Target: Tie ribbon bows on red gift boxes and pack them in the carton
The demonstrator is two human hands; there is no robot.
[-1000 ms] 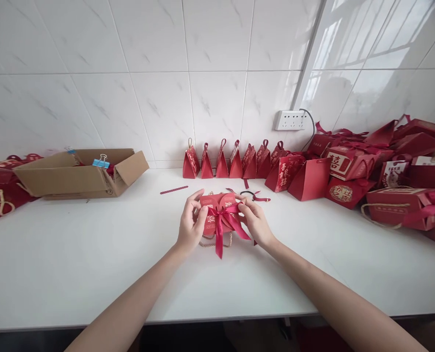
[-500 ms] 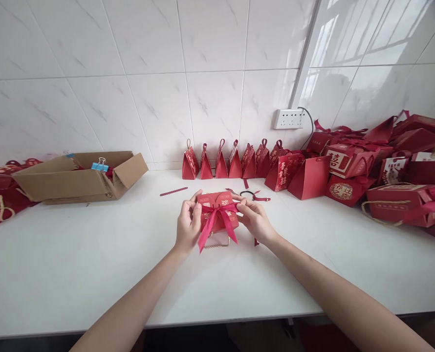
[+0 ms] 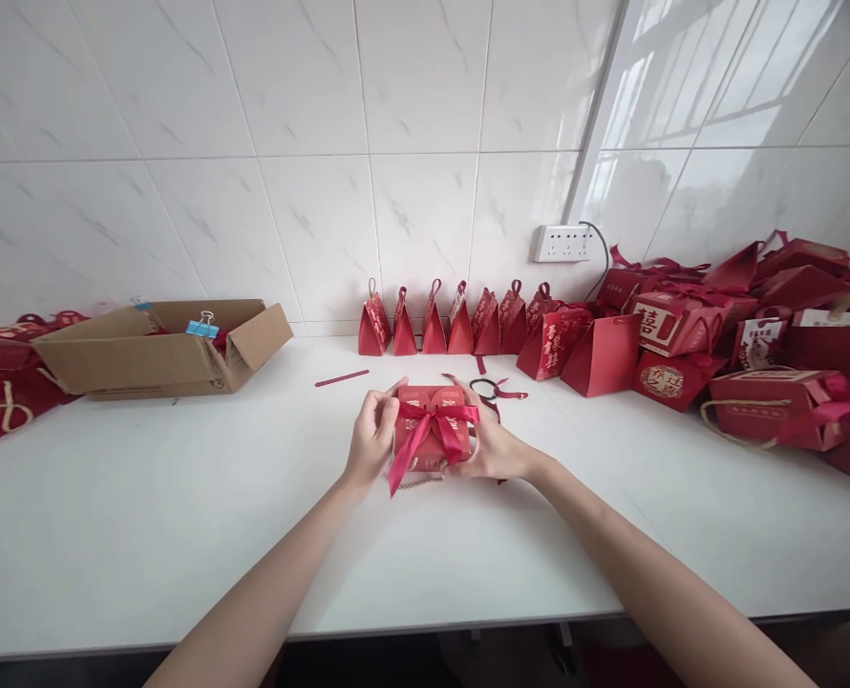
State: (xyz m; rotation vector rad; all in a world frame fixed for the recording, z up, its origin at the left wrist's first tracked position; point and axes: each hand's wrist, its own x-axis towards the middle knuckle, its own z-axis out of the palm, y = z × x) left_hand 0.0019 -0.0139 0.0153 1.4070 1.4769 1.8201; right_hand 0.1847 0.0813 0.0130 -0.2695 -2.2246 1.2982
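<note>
White tabletop (image 3: 425,564) lay closest, its front edge running beneath both forearms. Over the middle of it, a small red gift box (image 3: 425,462) sat between the two hands, gold characters on its face and a loop of twisted cord (image 3: 421,483) showing along its near side. Crimson ribbon (image 3: 414,447) was tied across the box in a bow, the tails hanging toward the near side.

The left hand (image 3: 373,435) gripped the left side, its thumb against the upper corner and its fingers bent together round the edge. The right hand (image 3: 495,441) clasped the right side, fingers curved about it; some were hidden by box and ribbon, so how closely they pressed together could not be told.

Just beyond, a thin dark red strip (image 3: 342,378) lay to the left, and a black loop (image 3: 482,388) with a red ribbon scrap (image 3: 515,395) to the right. Farther left stood an open cardboard box (image 3: 138,363) with a blue binder clip (image 3: 202,328) at its rim, beside red boxes (image 3: 2,382) near the left edge of view. Red packages (image 3: 672,382) were heaped on the right. A row of upright, looped triangular boxes (image 3: 435,330) stood near the marbled tile wall (image 3: 425,220), which carried a white power strip (image 3: 563,244).
</note>
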